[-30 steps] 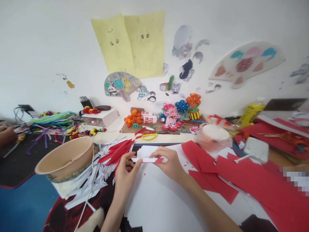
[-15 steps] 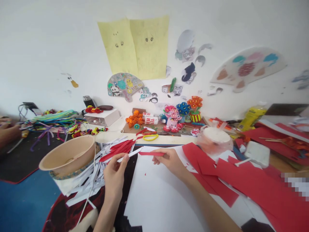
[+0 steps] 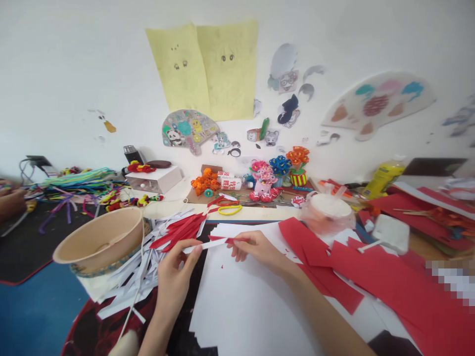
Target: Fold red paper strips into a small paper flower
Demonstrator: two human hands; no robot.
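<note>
My left hand (image 3: 177, 269) pinches the white end of a thin paper strip (image 3: 211, 243), held just above the table. My right hand (image 3: 256, 248) pinches the strip's red end, fingers curled. The strip runs between both hands, white on the left and red on the right. Under them lies a large white sheet (image 3: 241, 301). Left of my hands sits a heap of cut white and red strips (image 3: 163, 247).
A tan bowl (image 3: 100, 242) stands at the left. Red paper sheets (image 3: 371, 277) spread to the right, with a lidded white tub in a bag (image 3: 328, 210). Paper flowers (image 3: 278, 170), scissors (image 3: 222, 201) and a yellow band (image 3: 230, 210) lie behind. Another person's hand (image 3: 11, 200) is at far left.
My hands have drawn apart and back together along the strip; the strip now stretches level between both hands, and the left hand has shifted slightly right.
</note>
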